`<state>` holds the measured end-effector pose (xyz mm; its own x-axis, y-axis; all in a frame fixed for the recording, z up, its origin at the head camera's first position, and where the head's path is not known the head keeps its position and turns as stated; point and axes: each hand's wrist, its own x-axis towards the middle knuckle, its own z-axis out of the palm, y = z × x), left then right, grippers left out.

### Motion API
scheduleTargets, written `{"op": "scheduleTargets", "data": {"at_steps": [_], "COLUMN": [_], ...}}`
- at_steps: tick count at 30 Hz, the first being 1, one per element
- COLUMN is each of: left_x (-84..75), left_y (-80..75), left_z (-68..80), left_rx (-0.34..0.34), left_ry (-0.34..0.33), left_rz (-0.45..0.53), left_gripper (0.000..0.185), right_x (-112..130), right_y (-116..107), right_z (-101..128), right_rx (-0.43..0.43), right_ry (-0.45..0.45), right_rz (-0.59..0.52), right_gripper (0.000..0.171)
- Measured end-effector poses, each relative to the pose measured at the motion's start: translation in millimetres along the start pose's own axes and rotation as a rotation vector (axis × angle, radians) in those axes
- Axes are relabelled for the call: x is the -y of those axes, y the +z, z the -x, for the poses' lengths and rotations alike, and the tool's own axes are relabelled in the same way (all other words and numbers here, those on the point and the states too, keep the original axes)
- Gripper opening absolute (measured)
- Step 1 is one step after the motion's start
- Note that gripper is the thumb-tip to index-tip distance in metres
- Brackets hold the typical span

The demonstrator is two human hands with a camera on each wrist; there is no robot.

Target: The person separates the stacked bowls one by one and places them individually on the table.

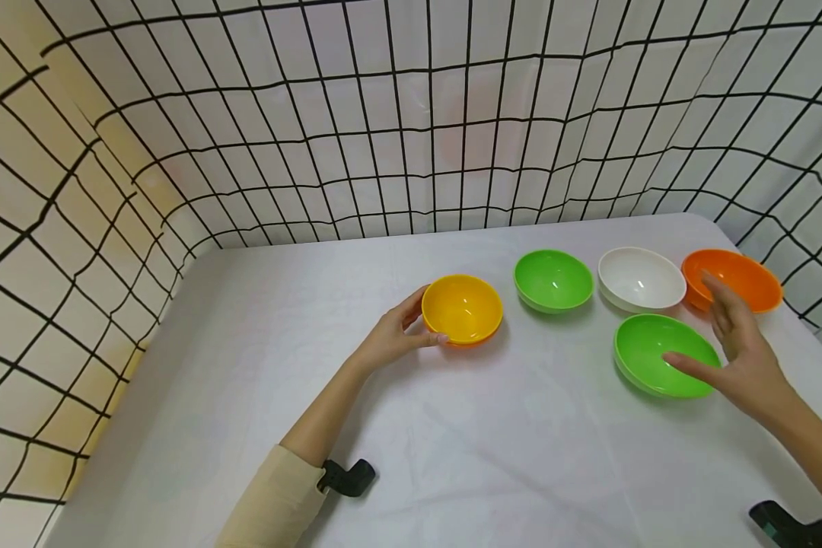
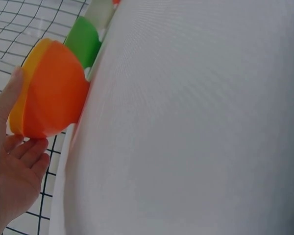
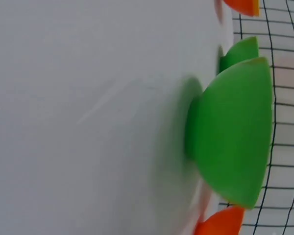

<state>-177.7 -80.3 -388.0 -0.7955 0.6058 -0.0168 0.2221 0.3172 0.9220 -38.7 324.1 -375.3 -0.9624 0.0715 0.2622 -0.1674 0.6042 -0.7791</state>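
A yellow bowl sits nested in an orange bowl near the middle of the white table. My left hand grips this stack by its left rim, thumb on the near side and fingers on the far side. In the left wrist view the thumb lies on the yellow rim and the fingers curl under the orange bowl. My right hand is open with straight fingers at the right edge of the near green bowl, thumb reaching over its rim. The right wrist view shows that green bowl from the side.
A second green bowl, a white bowl and an orange bowl stand in a row behind the right hand. Black-gridded white netting walls the table at the back and both sides. Bare cloth lies at the front and left.
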Motion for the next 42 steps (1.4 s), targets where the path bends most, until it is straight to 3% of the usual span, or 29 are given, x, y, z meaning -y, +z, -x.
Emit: {"op": "scheduleTargets", "data": {"at_steps": [4,13,15,22,26,33,42], "left_x": [0.0,33.0,33.8,31.7,26.0,-4.7,-4.7], "left_y": [-0.4,3.1,3.3,3.0,1.9,-2.4,-1.2], "left_z": [-0.1,-13.3,-13.5,-12.8,-10.2,1.9,2.4], "left_rx": [0.003,-0.037,-0.04,-0.039,-0.033,0.004,0.0], "left_ry": [-0.009,0.005,0.013,0.025,0.008,-0.018,-0.027], "left_rz": [-0.004,0.011,0.012,0.013,0.012,0.003,-0.015], "left_gripper": [0.082,0.083,0.083,0.082,0.081,0.08,0.08], "right_x": [14,43,50,73,85,103,105], "right_y": [8,32,38,57,66,79,100], "right_z": [-11,-26,-29,-39,-44,-57,-67], "right_rx": [0.026,0.091,0.107,0.228,0.232,0.24,0.256], "right_ry": [-0.091,-0.213,-0.218,-0.146,-0.125,-0.109,-0.04], "right_rz": [-0.089,-0.145,-0.17,-0.431,-0.384,-0.346,-0.324], "right_gripper": [0.104,0.11,0.108,0.097,0.098,0.098,0.096]}}
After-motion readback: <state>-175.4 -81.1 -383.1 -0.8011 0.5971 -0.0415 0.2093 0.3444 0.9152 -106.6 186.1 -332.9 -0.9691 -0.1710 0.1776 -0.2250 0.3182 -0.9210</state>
